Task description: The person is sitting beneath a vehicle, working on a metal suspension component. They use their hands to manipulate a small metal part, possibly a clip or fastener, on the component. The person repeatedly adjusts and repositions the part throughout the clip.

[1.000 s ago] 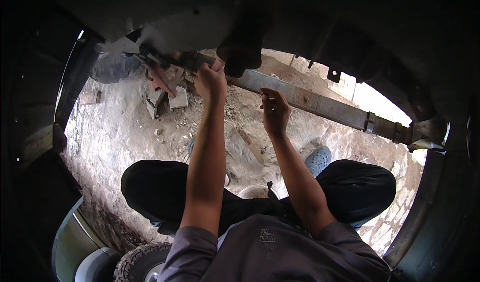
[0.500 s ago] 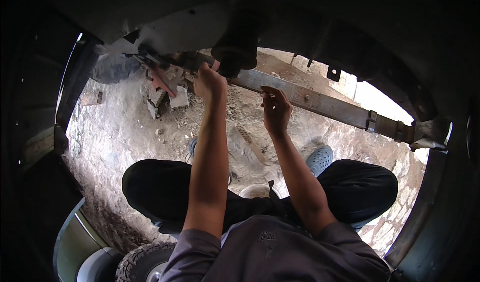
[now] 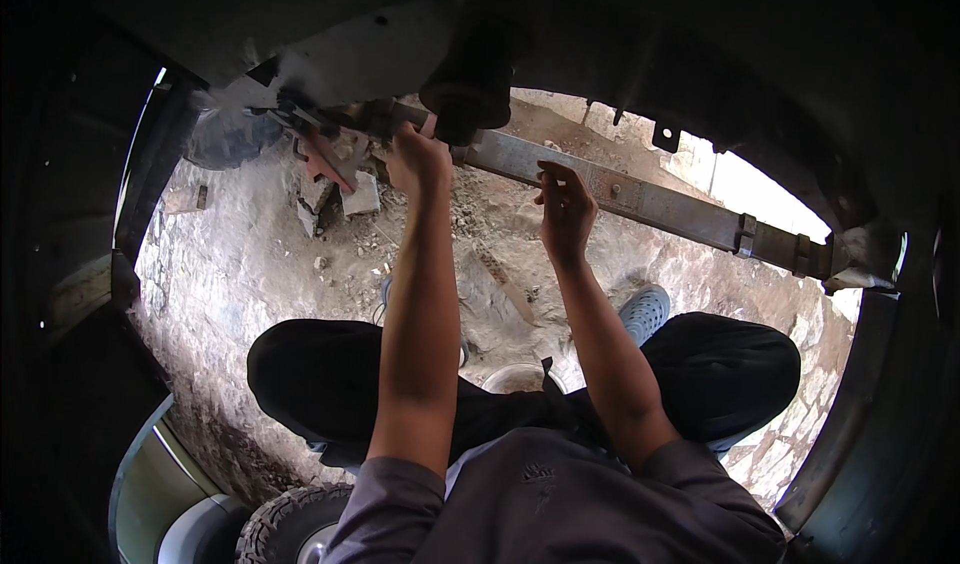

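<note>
A long grey metal bar (image 3: 680, 215), which looks like a leaf spring with bands near its right end, crosses above the ground ahead of me. My left hand (image 3: 420, 161) is raised to the bar's left part, just beside a dark rounded rubber-like stop (image 3: 466, 104). Its fingers are curled and partly hidden, so what they grip cannot be made out. My right hand (image 3: 567, 214) is at the bar's near edge, bent at the wrist. Its fingers are loosely curved and apart, with no object visible between them.
Dark bodywork arches overhead and on both sides. A reddish metal stand (image 3: 322, 159) and broken blocks (image 3: 360, 196) are at the far left. A tyre (image 3: 275, 526) lies at the lower left by a pale green panel (image 3: 165, 474). Rubble covers the ground around my grey shoe (image 3: 645, 314).
My right hand has shifted slightly to the right along the bar, its fingers turning a little. My left hand stays by the rubber-like stop. The view has moved very slightly.
</note>
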